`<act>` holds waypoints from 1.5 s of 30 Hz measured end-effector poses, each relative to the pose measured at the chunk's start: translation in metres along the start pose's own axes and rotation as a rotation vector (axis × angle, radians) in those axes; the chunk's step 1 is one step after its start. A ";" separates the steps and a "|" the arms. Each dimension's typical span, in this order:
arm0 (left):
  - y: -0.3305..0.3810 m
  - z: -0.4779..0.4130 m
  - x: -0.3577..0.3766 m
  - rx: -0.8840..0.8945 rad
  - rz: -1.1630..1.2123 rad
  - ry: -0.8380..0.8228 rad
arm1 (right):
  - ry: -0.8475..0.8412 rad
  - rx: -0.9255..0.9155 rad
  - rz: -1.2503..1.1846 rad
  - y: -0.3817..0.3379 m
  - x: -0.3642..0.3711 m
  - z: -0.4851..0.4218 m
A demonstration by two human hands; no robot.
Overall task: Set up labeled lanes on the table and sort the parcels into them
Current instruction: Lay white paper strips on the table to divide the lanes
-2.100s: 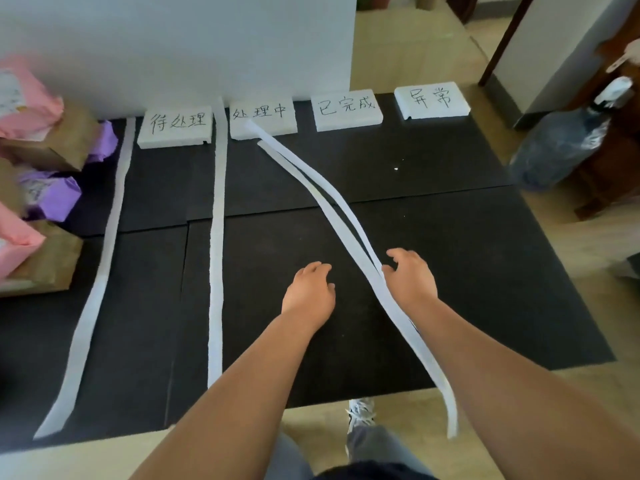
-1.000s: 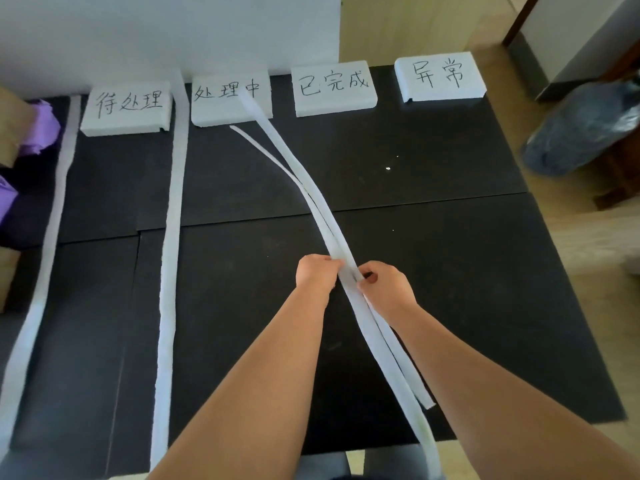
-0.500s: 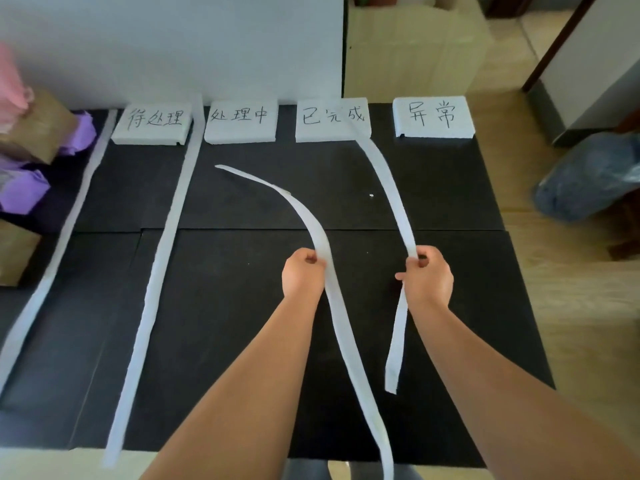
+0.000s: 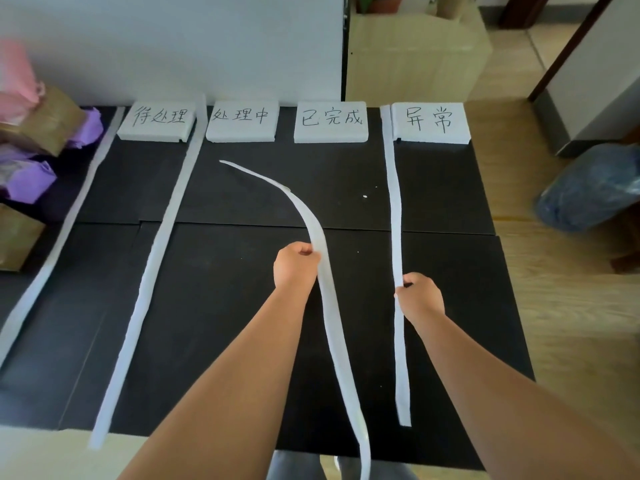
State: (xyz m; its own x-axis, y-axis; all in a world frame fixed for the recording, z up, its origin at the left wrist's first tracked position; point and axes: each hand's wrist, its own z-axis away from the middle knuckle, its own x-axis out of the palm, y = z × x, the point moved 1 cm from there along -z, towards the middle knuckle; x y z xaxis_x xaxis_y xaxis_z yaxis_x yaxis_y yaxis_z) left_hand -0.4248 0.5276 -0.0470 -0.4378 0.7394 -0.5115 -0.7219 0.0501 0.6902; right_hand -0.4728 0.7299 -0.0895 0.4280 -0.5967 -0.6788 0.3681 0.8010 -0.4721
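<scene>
Several white label blocks with handwritten characters, such as the rightmost label (image 4: 431, 122), line the far edge of the black table (image 4: 242, 306). Two white strips lie straight at the left: the outer strip (image 4: 65, 230) and the second strip (image 4: 162, 237). My left hand (image 4: 294, 266) grips a curved white strip (image 4: 304, 216) that bends toward the second label and hangs over the near edge. My right hand (image 4: 420, 296) pinches a straight strip (image 4: 394, 209) that runs up between the two rightmost labels. Pink, purple and brown parcels (image 4: 38, 140) are piled at the far left.
A white panel (image 4: 173, 46) stands behind the labels. A pale wooden cabinet (image 4: 415, 53) is at the back right. A dark blue bag (image 4: 592, 188) lies on the wooden floor right of the table.
The two strips that lay together have been pulled apart. My right hand carried its strip to the right and laid it straight between the last two labels; my left hand stayed holding the curved one.
</scene>
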 end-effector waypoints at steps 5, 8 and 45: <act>0.006 0.002 -0.007 -0.009 0.010 -0.013 | 0.153 -0.125 0.044 -0.018 -0.009 0.013; 0.012 0.004 -0.014 0.013 -0.015 -0.011 | 0.047 -0.351 -0.012 -0.039 -0.009 0.027; 0.035 -0.006 -0.083 0.015 0.425 0.051 | -0.391 -0.428 -0.106 -0.093 0.046 0.065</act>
State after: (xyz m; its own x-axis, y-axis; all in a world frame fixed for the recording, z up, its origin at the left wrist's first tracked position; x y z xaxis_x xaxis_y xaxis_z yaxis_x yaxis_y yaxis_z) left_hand -0.4171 0.4646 0.0167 -0.7211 0.6620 -0.2042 -0.4636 -0.2422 0.8523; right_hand -0.4337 0.6248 -0.0405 0.7092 -0.5829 -0.3964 0.0946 0.6359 -0.7659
